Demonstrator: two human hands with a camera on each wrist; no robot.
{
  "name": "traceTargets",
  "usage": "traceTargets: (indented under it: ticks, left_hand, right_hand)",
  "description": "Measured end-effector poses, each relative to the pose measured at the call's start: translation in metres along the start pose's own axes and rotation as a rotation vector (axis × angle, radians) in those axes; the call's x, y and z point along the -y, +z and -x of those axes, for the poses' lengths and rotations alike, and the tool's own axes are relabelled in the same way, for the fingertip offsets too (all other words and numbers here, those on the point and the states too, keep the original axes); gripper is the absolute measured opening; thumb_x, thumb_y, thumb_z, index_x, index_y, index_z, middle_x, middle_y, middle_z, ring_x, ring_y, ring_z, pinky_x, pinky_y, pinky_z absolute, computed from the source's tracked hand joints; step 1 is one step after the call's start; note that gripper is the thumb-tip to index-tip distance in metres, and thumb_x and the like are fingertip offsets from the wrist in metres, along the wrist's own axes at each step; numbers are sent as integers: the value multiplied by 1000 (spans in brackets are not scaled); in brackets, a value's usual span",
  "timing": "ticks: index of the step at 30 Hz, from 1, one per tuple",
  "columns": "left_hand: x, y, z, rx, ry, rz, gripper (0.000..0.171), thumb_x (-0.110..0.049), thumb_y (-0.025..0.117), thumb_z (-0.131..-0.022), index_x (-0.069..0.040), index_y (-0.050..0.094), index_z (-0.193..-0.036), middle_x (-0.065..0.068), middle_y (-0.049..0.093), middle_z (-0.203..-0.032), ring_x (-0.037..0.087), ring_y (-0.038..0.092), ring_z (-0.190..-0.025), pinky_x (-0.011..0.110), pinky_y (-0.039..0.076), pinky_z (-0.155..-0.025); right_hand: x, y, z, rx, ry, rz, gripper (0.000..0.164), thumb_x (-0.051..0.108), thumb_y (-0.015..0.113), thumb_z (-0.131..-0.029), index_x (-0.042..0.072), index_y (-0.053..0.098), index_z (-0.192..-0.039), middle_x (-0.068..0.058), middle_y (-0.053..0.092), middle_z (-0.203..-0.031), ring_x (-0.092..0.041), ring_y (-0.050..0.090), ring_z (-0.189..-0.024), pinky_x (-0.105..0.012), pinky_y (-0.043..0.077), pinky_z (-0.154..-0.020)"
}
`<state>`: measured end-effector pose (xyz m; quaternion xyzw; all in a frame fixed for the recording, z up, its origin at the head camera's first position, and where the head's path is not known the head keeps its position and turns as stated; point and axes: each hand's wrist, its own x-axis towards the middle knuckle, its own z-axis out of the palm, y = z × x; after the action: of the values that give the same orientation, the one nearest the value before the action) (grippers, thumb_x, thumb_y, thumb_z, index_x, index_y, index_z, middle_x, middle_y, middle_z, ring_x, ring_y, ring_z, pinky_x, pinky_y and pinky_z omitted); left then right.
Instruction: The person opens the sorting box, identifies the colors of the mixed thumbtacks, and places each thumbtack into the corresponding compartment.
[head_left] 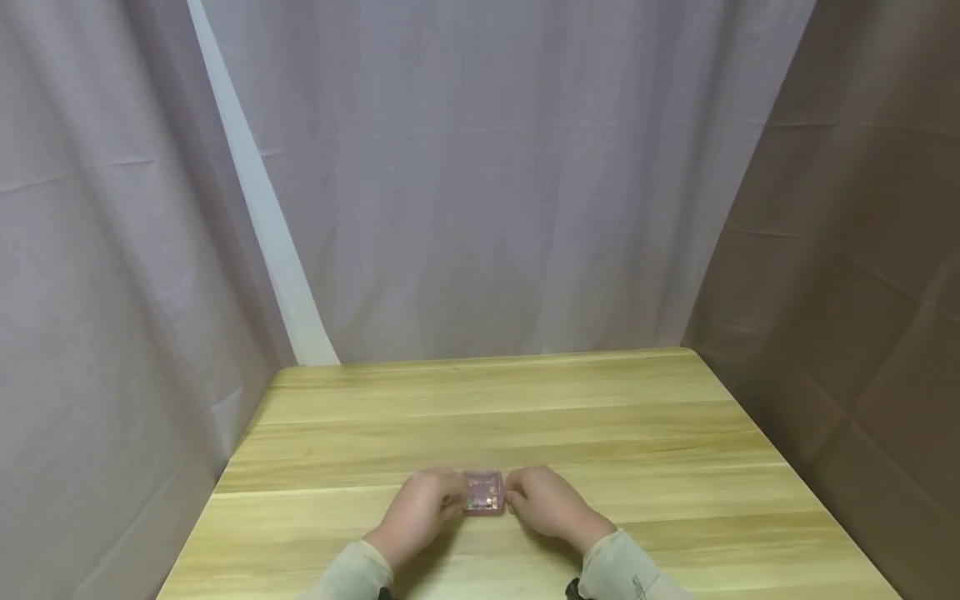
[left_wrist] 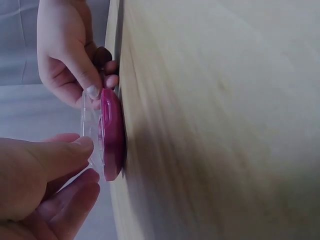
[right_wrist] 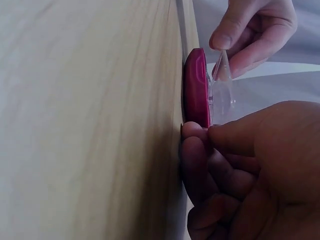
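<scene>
A small pink case (head_left: 483, 492) with a clear lid lies on the wooden table, between both hands. Tiny coloured bits show inside it, too small to identify. Both wrist views show its magenta base (left_wrist: 114, 137) flat on the table, with the transparent lid (right_wrist: 223, 97) tilted slightly up from it. My left hand (head_left: 426, 504) pinches the lid's raised edge between thumb and fingers. On the opposite side, my right hand (head_left: 551, 504) holds the end of the base with thumb and index finger, its other fingers curled against the tabletop.
The light wood table (head_left: 480, 400) extends beyond the hands to its rounded back corners. Grey curtains (head_left: 480, 183) hang behind and on the left, and a browner curtain (head_left: 847, 292) on the right. A pale strip (head_left: 262, 200) shows at a gap in the back left.
</scene>
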<state>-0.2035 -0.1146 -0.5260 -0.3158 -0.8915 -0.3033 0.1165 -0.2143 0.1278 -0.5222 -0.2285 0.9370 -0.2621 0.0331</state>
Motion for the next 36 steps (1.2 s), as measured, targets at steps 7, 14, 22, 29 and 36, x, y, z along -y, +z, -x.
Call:
traceTargets:
  ticks: [7, 14, 22, 29, 36]
  left_hand:
    - [0, 6, 1, 7, -2, -36, 22, -11, 80, -76, -21, 77, -94, -5, 76, -98, 6, 63, -90, 34, 59, -82]
    - [-3, 10, 0, 21, -4, -61, 20, -13, 82, -75, -22, 77, -92, -6, 75, -95, 3, 62, -87, 32, 59, -82]
    - [-6, 13, 2, 20, -19, -64, 17, -14, 82, -75, -20, 77, -90, -6, 74, -93, 3, 62, -85, 31, 59, -80]
    - [-9, 14, 3, -3, 1, -59, 13, -15, 81, -77, -19, 77, -89, -6, 73, -90, 2, 61, -81, 29, 59, -77]
    - [-8, 14, 2, 0, -25, -46, 13, -14, 81, -76, -16, 77, -88, -4, 72, -96, 6, 61, -88, 32, 58, -83]
  right_hand:
    - [-4, 2, 0, -8, -2, 25, 13, 22, 62, -94, 22, 71, -84, 14, 62, -70, -4, 53, -64, -37, 54, -68]
    - [-5, 0, 1, -18, -7, 34, 14, 23, 61, -94, 22, 70, -84, 14, 61, -70, -4, 54, -65, -36, 54, -68]
    - [-4, 0, 6, -18, 7, 19, 17, 23, 61, -95, 23, 69, -80, 14, 60, -67, -5, 53, -64, -36, 53, -67]
    - [-5, 0, 7, -19, 11, 16, 15, 23, 61, -95, 22, 69, -82, 13, 61, -68, -5, 54, -63, -35, 54, -67]
    - [-5, -2, 5, -22, 6, 20, 11, 23, 62, -93, 18, 72, -95, 10, 69, -82, -6, 59, -75, -43, 57, -77]
